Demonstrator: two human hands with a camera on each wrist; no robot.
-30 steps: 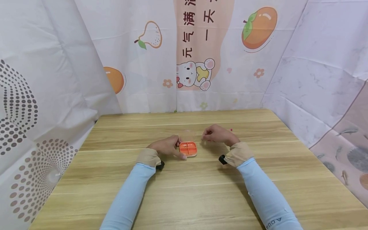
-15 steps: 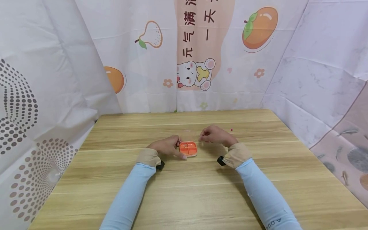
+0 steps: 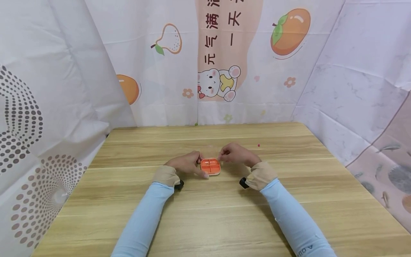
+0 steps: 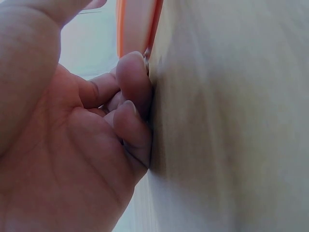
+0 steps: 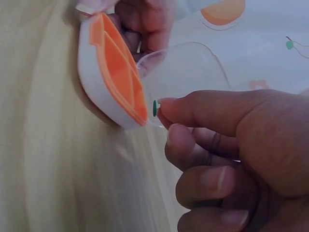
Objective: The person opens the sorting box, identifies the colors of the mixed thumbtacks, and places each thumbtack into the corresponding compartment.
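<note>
A small pill box (image 3: 211,171) with an orange four-compartment inside stands open on the wooden table, its clear lid (image 5: 193,65) raised at the back. My left hand (image 3: 187,163) grips the box at its left side, thumb at the front corner and the other fingers curled behind. A tiny item lies in the box's back left compartment. Just right of the box, my right hand (image 3: 238,155) pinches a small green disc (image 5: 155,108) with a pale stem between thumb and forefinger. In the right wrist view the disc is close to the box's rim, in front of the lid.
A tiny red piece (image 3: 258,145) lies on the table (image 3: 205,221) beyond my right hand, to the right. Printed curtains (image 3: 154,78) hang behind the table and along both sides.
My right hand has moved left and slightly nearer, bringing the green disc up to the box's right side. The left hand and the box have stayed in place.
</note>
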